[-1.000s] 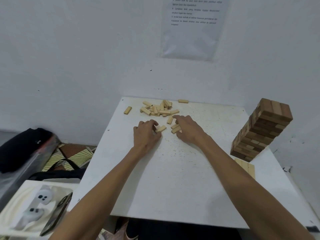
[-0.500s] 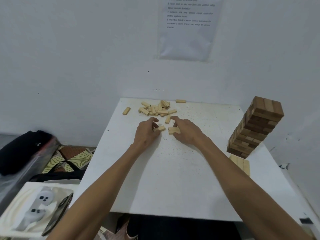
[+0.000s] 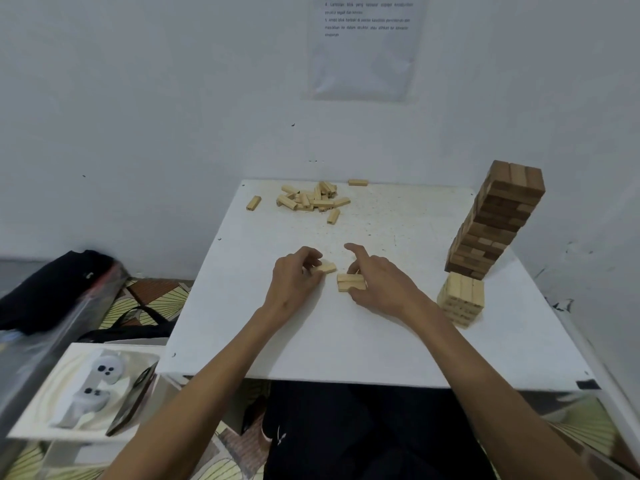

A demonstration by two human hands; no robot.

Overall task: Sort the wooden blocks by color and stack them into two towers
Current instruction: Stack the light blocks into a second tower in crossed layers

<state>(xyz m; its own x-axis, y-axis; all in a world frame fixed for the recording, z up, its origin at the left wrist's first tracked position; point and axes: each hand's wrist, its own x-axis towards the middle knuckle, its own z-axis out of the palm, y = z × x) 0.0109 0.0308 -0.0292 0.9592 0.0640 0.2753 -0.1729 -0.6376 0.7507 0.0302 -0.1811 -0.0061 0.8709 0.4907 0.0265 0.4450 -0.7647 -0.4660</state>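
Your left hand (image 3: 294, 282) pinches one block (image 3: 327, 268); your right hand (image 3: 381, 284) grips two blocks (image 3: 350, 282) mid-table (image 3: 346, 341). The tray (image 3: 38, 414) holds controllers (image 3: 104, 370), phone (image 3: 133, 403).

**Bare arms, dark trousers**

We saw both forearms (image 3: 214, 365) bare from the lower edge of view up to the wrists. The left hand (image 3: 294, 280) and the right hand (image 3: 382, 284) were uncovered as well. Lower down we made out black trousers (image 3: 374, 434), with a small white mark (image 3: 280, 438) on the cloth.
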